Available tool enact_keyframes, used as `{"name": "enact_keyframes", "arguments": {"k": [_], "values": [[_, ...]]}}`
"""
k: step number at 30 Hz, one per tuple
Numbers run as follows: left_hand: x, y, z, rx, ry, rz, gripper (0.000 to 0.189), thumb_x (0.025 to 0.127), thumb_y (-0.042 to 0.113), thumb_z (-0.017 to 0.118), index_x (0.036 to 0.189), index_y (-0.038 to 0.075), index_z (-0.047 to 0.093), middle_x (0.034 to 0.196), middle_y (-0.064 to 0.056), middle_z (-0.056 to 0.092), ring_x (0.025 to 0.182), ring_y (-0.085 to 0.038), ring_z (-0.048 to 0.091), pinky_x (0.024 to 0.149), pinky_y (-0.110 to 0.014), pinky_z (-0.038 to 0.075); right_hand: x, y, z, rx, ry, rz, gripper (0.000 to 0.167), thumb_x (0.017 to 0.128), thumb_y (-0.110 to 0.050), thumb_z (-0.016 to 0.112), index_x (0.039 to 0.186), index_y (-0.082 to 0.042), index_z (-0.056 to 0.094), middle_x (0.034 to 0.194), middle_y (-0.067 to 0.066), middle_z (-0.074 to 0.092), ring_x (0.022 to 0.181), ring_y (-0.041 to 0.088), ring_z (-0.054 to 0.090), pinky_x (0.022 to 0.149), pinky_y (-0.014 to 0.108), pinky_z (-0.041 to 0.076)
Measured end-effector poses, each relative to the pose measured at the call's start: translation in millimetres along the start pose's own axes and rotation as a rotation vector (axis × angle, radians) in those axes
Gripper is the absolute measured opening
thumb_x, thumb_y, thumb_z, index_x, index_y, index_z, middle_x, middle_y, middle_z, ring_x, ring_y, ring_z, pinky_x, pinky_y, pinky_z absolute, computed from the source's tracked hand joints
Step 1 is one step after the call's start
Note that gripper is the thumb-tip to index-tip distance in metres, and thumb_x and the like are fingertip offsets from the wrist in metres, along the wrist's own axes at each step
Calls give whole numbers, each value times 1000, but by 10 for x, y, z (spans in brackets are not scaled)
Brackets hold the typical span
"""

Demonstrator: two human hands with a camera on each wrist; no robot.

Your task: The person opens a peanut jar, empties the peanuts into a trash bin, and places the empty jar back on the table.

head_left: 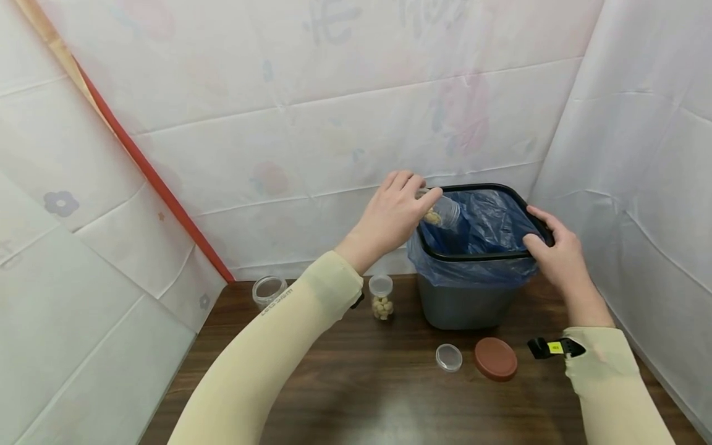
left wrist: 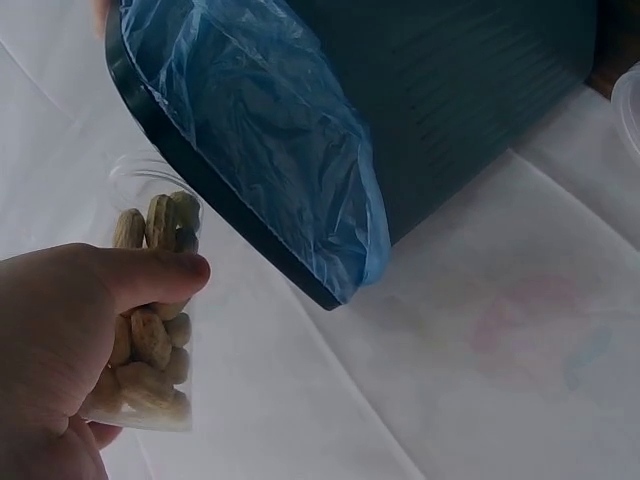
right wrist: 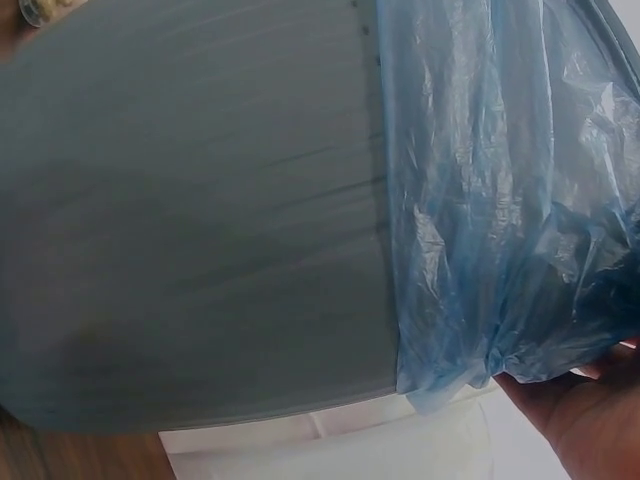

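- The white sheeting (head_left: 334,123), faintly printed with flowers, hangs as a backdrop on the far side and on both the left and right sides.
- The dark wooden surface (head_left: 345,395) carries everything else.
- The grey bin (head_left: 464,303) stands at the far right of the surface, lined with a blue bag (head_left: 484,225) whose edge folds out over the black rim (head_left: 473,254).
- The left hand (head_left: 389,219) is raised at the bin's far left edge; its grip is wrapped round a small clear jar (head_left: 442,212), tipped on its side with its open mouth over the bag. The left wrist view shows the thumb across the jar (left wrist: 150,320), which is full of peanuts in their shells (left wrist: 150,340).
- The right hand (head_left: 556,253) is on the right side of the bin, its grip curled over the rim and the bag's fold.
- A brown round lid (head_left: 495,358) lies flat on the near right of the surface.
- An empty glass jar (head_left: 269,290) stands at the far left, lidless.
- A second small jar (head_left: 381,298), lidded and holding peanuts, stands just left of the bin.
- A clear small lid (head_left: 449,357) lies just left of the brown lid.
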State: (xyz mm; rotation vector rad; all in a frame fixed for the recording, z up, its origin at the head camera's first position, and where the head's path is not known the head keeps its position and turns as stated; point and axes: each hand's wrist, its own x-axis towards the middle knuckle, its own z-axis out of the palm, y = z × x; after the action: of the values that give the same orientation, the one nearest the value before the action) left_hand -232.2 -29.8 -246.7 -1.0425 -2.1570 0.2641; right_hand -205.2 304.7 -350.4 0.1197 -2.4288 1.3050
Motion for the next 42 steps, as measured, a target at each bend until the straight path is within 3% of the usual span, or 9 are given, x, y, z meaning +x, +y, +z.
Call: {"name": "enact_keyframes", "arguments": {"k": [9, 20, 29, 42], "values": [[22, 47, 51, 23, -36, 23, 33, 113, 11, 58, 144, 18, 65, 140, -12, 65, 132, -31, 55, 124, -46, 35, -23, 21, -38, -43, -15, 2, 68, 104, -27, 47, 171, -19, 40, 167, 33, 39, 142, 55, 42, 107, 73, 33], [22, 64, 44, 42, -34, 33, 32, 112, 10, 60, 143, 18, 66, 142, -13, 64, 134, -32, 55, 124, -46, 35, -56, -7, -54, -88, -57, 1, 69, 106, -30, 45, 173, -20, 34, 170, 33, 34, 147, 62, 37, 111, 81, 31], [71, 63, -8, 128, -27, 112, 38, 110, 5, 64, 144, 21, 66, 151, -17, 59, 148, -34, 49, 132, -45, 25, -56, -20, -71, -96, -62, -8, 69, 106, -29, 44, 174, -20, 33, 170, 33, 34, 147, 62, 37, 110, 80, 31], [89, 105, -36, 194, -104, 202, 42, 110, 10, 66, 149, 24, 64, 158, -12, 57, 158, -32, 40, 134, -43, 19, -67, -4, -63, -77, -60, -5, 69, 105, -30, 45, 173, -20, 34, 170, 33, 35, 147, 61, 37, 111, 79, 31]]}}
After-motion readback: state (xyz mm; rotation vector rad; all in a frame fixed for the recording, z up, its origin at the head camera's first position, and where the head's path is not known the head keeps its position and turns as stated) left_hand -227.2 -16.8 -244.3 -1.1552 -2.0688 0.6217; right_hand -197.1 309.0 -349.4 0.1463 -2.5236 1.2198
